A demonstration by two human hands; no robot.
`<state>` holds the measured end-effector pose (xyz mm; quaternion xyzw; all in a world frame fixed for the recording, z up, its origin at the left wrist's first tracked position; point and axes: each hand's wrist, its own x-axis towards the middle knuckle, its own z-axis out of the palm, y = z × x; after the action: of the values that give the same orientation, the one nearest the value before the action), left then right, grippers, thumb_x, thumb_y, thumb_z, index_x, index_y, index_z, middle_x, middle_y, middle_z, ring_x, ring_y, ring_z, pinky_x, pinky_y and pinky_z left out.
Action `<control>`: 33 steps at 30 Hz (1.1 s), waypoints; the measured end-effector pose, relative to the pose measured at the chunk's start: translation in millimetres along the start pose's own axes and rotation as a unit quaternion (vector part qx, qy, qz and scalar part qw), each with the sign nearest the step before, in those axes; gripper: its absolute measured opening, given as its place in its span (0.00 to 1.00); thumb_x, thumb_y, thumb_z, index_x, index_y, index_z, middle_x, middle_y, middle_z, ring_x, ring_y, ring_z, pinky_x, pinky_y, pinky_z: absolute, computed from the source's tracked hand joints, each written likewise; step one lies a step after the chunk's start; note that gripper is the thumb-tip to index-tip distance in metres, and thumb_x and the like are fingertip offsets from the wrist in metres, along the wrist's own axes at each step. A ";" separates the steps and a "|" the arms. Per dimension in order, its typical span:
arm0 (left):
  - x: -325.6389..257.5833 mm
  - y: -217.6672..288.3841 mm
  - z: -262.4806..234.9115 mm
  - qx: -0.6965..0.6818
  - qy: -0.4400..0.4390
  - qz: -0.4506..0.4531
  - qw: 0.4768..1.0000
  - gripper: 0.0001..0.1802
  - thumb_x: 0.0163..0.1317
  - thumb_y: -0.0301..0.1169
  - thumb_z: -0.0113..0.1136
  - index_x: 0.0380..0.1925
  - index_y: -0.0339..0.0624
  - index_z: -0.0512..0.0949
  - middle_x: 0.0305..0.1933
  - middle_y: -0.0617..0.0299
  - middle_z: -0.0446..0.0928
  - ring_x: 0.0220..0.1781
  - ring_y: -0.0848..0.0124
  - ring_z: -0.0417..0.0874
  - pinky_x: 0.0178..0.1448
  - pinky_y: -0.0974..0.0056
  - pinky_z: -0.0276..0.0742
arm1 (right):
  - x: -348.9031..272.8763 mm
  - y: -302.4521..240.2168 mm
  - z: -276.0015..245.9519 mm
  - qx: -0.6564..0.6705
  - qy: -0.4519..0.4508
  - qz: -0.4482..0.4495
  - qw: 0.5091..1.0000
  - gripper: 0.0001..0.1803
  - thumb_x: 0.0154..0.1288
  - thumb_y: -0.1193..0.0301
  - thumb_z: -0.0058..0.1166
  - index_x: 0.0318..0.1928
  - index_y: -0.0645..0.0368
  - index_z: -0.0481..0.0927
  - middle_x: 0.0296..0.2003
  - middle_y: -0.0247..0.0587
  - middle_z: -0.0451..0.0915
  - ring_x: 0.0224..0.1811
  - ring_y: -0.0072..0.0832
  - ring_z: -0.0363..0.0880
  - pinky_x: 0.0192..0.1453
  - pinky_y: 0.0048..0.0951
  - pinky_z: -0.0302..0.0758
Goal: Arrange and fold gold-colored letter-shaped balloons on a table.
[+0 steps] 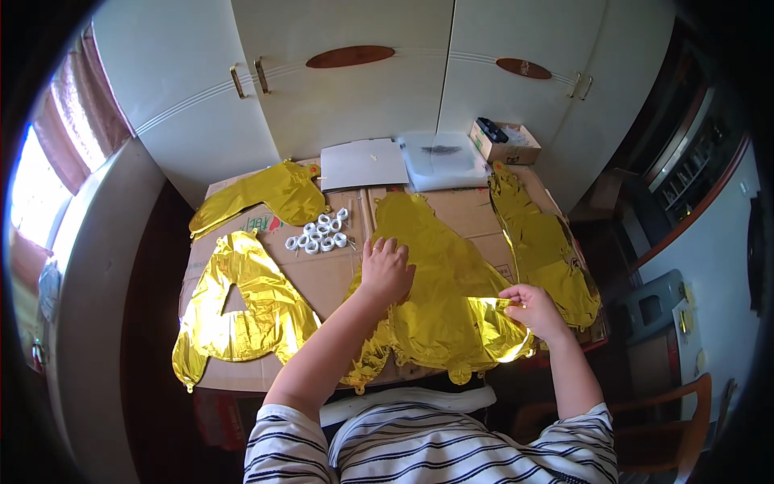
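Nearby, wht rolls (324, 230) btwn gold foil pcs (439, 278)

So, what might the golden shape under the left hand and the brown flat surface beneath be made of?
The wide golden foil shape seems thin, glossy metallised film, perhaps plastic: it wrinkles and gleams. The brown flat cardboard surface looks like matte paperboard, with a seam and printed marks.
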<state>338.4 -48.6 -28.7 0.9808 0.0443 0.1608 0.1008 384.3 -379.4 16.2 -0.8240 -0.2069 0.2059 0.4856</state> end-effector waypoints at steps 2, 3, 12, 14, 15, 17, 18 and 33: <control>-1.4 -1.6 0.7 -0.006 0.003 0.006 1.000 0.17 0.59 0.44 0.60 0.43 0.46 0.79 0.52 0.57 0.75 0.64 0.58 0.71 0.73 0.42 0.57 | -0.9 1.8 -0.1 0.008 -0.003 0.006 1.000 0.16 0.59 0.80 0.57 0.49 0.67 0.81 0.36 0.36 0.83 0.37 0.19 0.79 0.44 0.22 0.77; -1.8 -2.3 1.1 -0.009 0.007 0.006 1.000 0.17 0.59 0.43 0.60 0.43 0.46 0.78 0.52 0.57 0.75 0.64 0.58 0.72 0.72 0.42 0.58 | -0.7 1.4 0.1 0.013 -0.005 0.010 1.000 0.16 0.59 0.80 0.57 0.49 0.67 0.81 0.36 0.36 0.82 0.37 0.19 0.78 0.44 0.22 0.77; -1.9 -5.5 -2.8 -0.037 0.008 -0.003 0.999 0.17 0.57 0.41 0.62 0.42 0.45 0.79 0.51 0.56 0.75 0.62 0.56 0.73 0.69 0.47 0.62 | 7.8 9.4 2.3 0.031 -0.013 0.009 0.999 0.16 0.59 0.81 0.56 0.49 0.68 0.81 0.37 0.37 0.82 0.37 0.19 0.79 0.43 0.22 0.77; -1.1 -7.4 -6.2 -0.044 0.007 -0.007 0.999 0.16 0.57 0.41 0.61 0.42 0.44 0.79 0.52 0.54 0.75 0.61 0.55 0.73 0.68 0.48 0.63 | 9.4 8.5 3.8 0.044 -0.016 0.014 0.999 0.16 0.59 0.82 0.56 0.49 0.68 0.80 0.37 0.36 0.82 0.38 0.19 0.79 0.43 0.22 0.77; -1.0 -6.8 -7.7 -0.048 0.007 -0.008 0.999 0.16 0.58 0.41 0.61 0.42 0.44 0.79 0.53 0.53 0.75 0.61 0.54 0.73 0.68 0.49 0.64 | 8.4 7.6 4.4 0.056 -0.017 0.021 0.998 0.16 0.60 0.82 0.56 0.49 0.68 0.80 0.37 0.36 0.82 0.38 0.19 0.79 0.43 0.22 0.77; -1.8 -8.6 -8.6 -0.064 0.009 -0.009 0.998 0.17 0.58 0.41 0.61 0.43 0.43 0.79 0.54 0.52 0.75 0.61 0.53 0.73 0.67 0.50 0.66 | 9.3 11.1 4.3 0.062 -0.015 0.019 0.998 0.15 0.60 0.83 0.55 0.49 0.68 0.80 0.38 0.36 0.82 0.38 0.18 0.79 0.44 0.21 0.77; -1.5 -9.5 -7.7 -0.078 0.010 -0.006 0.997 0.17 0.59 0.40 0.61 0.43 0.43 0.79 0.55 0.51 0.75 0.60 0.52 0.73 0.67 0.51 0.66 | 9.2 15.2 3.0 0.057 -0.011 0.013 0.998 0.15 0.60 0.83 0.55 0.50 0.68 0.80 0.38 0.35 0.82 0.37 0.18 0.79 0.44 0.20 0.77; 1.3 -21.6 -3.4 -0.111 0.007 0.017 0.994 0.15 0.56 0.36 0.63 0.41 0.40 0.80 0.50 0.51 0.77 0.56 0.51 0.76 0.62 0.52 0.71 | 13.4 -7.5 -1.4 0.138 -0.082 0.108 0.981 0.16 0.61 0.82 0.58 0.51 0.64 0.79 0.34 0.27 0.79 0.33 0.12 0.77 0.41 0.14 0.76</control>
<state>337.4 -26.8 -29.7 0.9629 0.0107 0.1735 0.2063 395.1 -369.8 21.6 -0.7469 -0.1252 0.3505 0.5510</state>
